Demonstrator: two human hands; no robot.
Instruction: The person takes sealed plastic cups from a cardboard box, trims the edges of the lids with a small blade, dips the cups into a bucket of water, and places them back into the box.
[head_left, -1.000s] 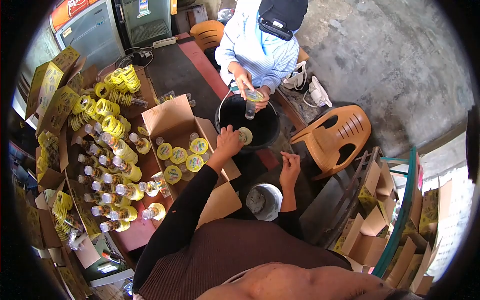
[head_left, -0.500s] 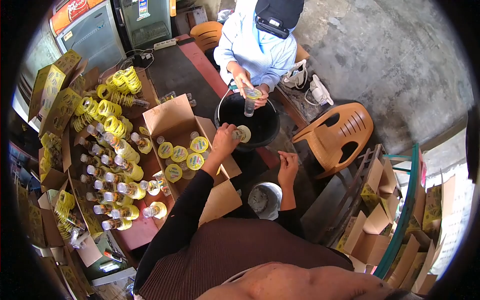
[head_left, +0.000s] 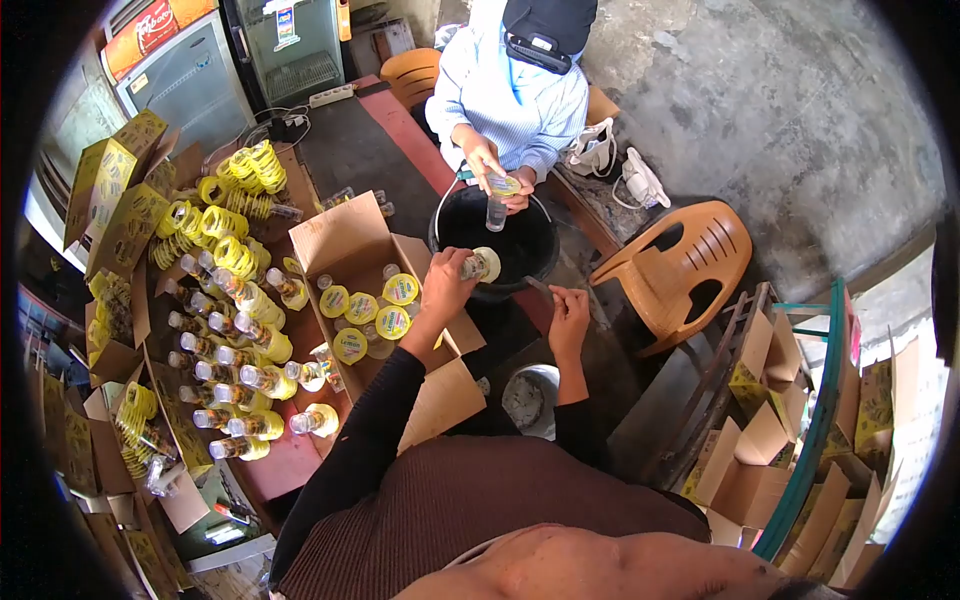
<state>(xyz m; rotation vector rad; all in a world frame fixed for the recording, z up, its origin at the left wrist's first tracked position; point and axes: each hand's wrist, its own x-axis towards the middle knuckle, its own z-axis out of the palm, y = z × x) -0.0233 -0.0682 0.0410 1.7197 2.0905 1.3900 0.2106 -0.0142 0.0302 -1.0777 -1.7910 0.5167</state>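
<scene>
Orange chair [head_left: 668, 272], right side!
Top left, two fridges [head_left: 190, 90] side by side, a white power strip [head_left: 331, 95] near them

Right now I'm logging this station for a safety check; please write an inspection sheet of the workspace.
Surface: dark-and-red tabletop, bearing yellow-labelled bottles and an open carton of yellow-lidded containers.
Job's things: small container at the black bucket.
Clutter: heaped yellow rings; cardboard boxes at both sides.
Grippers: left hand grips the small container; right hand pinches a thin dark strip, too unclear to name.
Cables: white power strip, with plugs and cords nearby.
Surroundings: co-worker holding a lidded container over the bucket; orange chair; fridge.
</scene>
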